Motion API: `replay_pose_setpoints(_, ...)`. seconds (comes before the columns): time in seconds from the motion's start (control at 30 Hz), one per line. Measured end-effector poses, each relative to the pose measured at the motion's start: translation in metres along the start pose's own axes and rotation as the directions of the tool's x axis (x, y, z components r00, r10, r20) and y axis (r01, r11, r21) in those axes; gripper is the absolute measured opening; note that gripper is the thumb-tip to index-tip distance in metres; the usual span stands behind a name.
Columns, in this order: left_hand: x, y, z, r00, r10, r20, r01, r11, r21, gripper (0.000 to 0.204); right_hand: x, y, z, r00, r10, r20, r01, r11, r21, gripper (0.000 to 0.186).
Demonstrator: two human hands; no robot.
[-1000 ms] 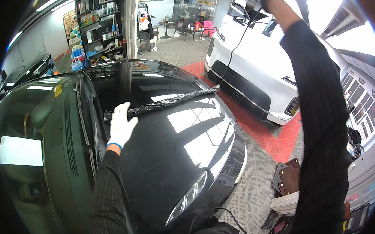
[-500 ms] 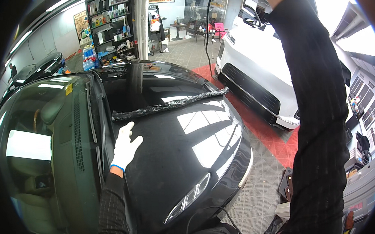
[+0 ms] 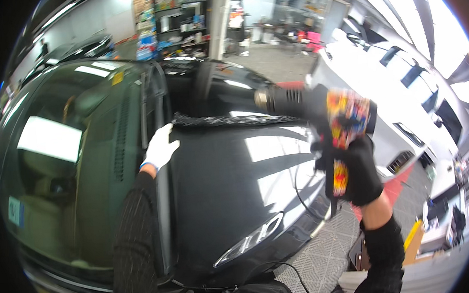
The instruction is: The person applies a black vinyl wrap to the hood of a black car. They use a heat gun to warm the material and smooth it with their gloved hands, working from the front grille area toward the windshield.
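Observation:
My right hand (image 3: 364,173), in a black glove, is wrapped round the grip of a black heat gun (image 3: 315,103) covered in colourful stickers. Raised over the hood, the gun has its nozzle pointing left; motion blurs it a little. A gathered strip of shiny black film (image 3: 227,121) lies across the black car hood (image 3: 215,185), its right part hidden behind the gun. White-gloved, my left hand (image 3: 162,146) is open beside the strip's left end, thumb apart. Whether its fingertips touch the film I cannot tell.
Left of the hood is the car's windshield (image 3: 59,184). A white car (image 3: 359,85) stands at the right beyond the hood's front. Shelves with bottles (image 3: 181,21) are at the back. A black cable (image 3: 293,269) loops near my body.
My right arm has come down from overhead, bringing the heat gun into view. My left hand has moved up the hood to the film's left end. The view has shifted.

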State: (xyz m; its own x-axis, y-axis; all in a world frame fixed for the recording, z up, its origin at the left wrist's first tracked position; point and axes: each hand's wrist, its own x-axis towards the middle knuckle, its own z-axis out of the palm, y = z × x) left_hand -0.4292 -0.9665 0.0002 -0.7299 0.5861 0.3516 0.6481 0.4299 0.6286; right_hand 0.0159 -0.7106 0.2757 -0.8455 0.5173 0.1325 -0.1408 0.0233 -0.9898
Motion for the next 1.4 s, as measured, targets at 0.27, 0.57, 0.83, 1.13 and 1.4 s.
replay_pose_setpoints(0.27,0.061,-0.044,-0.001,0.981,-0.141,0.131,0.088,0.934,0.346,0.078,0.013,0.141,0.065,0.919,0.391,0.056,-0.379,0.913,-0.149,0.029)
replay_pose_setpoints(0.57,0.106,-0.054,0.0,0.968,0.13,0.214,-0.178,0.959,0.221,0.029,0.082,0.167,0.125,0.945,0.296,0.139,-0.264,0.942,-0.208,0.037)
replay_pose_setpoints(0.83,0.122,-0.059,-0.006,0.927,0.122,0.354,-0.19,0.968,0.164,0.023,0.133,0.185,0.166,0.952,0.274,0.136,-0.228,0.932,-0.283,0.031)
replay_pose_setpoints(1.13,0.126,-0.069,-0.005,0.91,0.173,0.376,-0.215,0.974,0.072,0.027,0.157,0.192,0.189,0.946,0.283,0.159,-0.225,0.925,-0.306,0.035)
replay_pose_setpoints(1.4,0.126,-0.064,-0.011,0.887,0.199,0.418,-0.21,0.977,-0.019,0.031,0.167,0.192,0.193,0.935,0.289,0.207,-0.196,0.905,-0.379,0.035)
